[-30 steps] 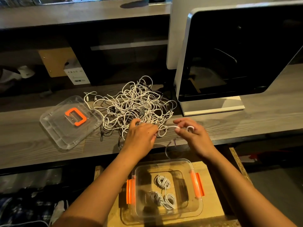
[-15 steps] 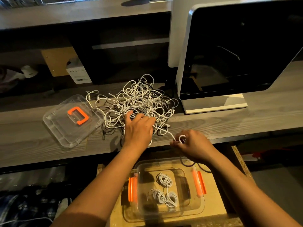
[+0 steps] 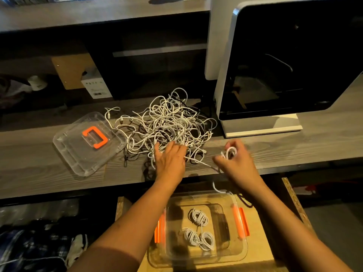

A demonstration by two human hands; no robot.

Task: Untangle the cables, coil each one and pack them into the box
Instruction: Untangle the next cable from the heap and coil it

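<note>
Under our left hand point(image 3: 170, 158) is the near edge of the cable tangle point(image 3: 167, 122), mostly white strands with a few dark ones, heaped on the table point(image 3: 294, 148). The left hand lies flat with fingers fairly straight, pressing the heap down. We see no strand gripped.

Our right hand point(image 3: 233, 161) is apart from it, off to the outer side, fingers curled round a small coil point(image 3: 230, 152) of white cable. It is blurred, so finger placement is unclear. One white strand point(image 3: 204, 163) runs from the heap across to the right hand. Below the right hand a loose end point(image 3: 216, 188) hangs off the table edge.

The box point(image 3: 196, 261) sits lower, beneath and between our forearms, open, with three coiled cables point(image 3: 198, 230) inside. The lid point(image 3: 78, 154) lies outward of the left hand, against the heap's edge.

Handling, our judgement:
- **Cable:** it is light, limp and a bit springy. The loops will likely pop open if the right hand loosens, so we pinch across all turns of the coil.
- **Heap:** it weighs little and would probably drag along, which is why the left hand pins it.
- **Pulling:** hard pulling likely tightens knots and snags plugs. It is better to take the strand close to where it leaves the heap and feed short lengths.
- **Progress:** most of the tangle is still unsorted, so the task is early.
</note>
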